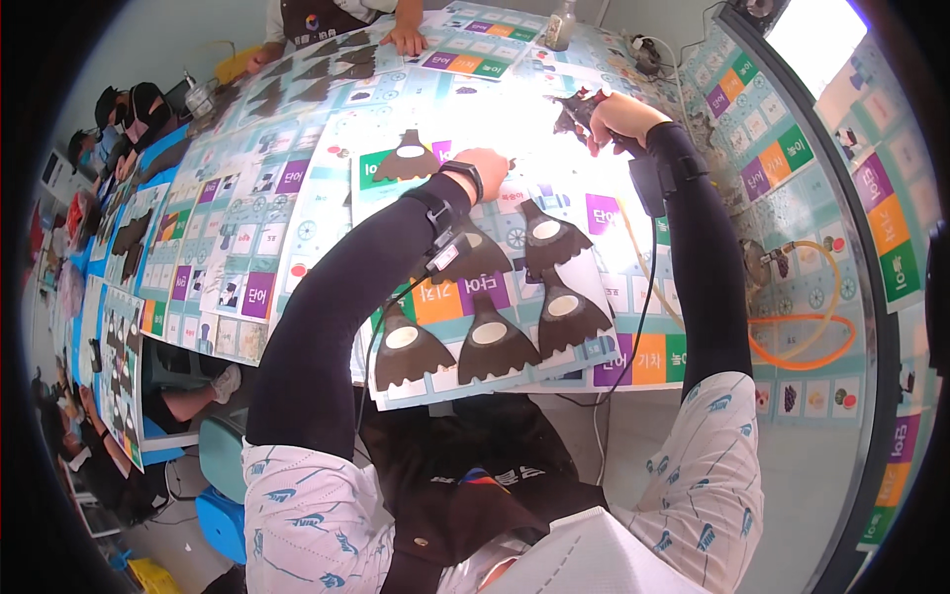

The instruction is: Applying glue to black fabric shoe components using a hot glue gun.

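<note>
My left hand (482,172) is curled low over the printed sheet under bright glare, and what its fingers hold is washed out. My right hand (625,121) is raised at the right, closed on a dark, shiny object (574,115) with a ragged outline and reddish spots; its kind is not clear. Below my hands lie several dark brown fan-shaped pieces (492,346) with scalloped edges and pale ovals. One such piece (408,164) lies alone, left of my left hand. They rest on a patterned board (435,394) at the table's near edge.
Opposite, another person's hand (404,38) rests by more dark pieces (346,63). A clear bottle (560,26) stands at the back. A yellow hose (823,259) and an orange hose (804,364) hang at the right by a metal-framed panel. Other people sit at the far left.
</note>
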A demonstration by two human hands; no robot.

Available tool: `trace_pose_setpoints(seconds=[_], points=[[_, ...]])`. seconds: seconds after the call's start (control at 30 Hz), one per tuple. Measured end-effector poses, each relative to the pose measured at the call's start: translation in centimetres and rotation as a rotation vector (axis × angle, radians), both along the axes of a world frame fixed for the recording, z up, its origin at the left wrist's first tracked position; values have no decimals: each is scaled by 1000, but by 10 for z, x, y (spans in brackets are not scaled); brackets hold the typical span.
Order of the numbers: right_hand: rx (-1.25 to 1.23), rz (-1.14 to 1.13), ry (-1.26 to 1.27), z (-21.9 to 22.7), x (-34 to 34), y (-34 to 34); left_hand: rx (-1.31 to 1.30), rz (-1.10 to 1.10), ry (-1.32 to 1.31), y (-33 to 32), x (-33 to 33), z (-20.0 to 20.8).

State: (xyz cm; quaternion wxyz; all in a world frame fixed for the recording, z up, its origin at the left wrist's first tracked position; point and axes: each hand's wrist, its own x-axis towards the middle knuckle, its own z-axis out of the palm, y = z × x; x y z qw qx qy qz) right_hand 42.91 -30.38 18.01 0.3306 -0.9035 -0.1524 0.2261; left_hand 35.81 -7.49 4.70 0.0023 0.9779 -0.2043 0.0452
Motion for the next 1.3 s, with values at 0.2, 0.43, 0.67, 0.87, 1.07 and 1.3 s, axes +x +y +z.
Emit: trace_pose_setpoints(seconds=[0.2,0.43,0.67,0.87,1.07,1.3], points=[[80,13,30,-19,10,-3,123,-81,-71,8,3,-6],[85,-26,95,-13,12,5,320,-369,-132,19,7,-6],[15,17,64,-16,21,6,-113,-97,6,7,4,2],[3,25,82,-15,26,14,189,-201,-12,18,17,0],[-16,79,35,-19,32,6,109,-272,-197,40,10,7],[-26,90,45,-16,26,-2,235,-189,350,28,-15,60]])
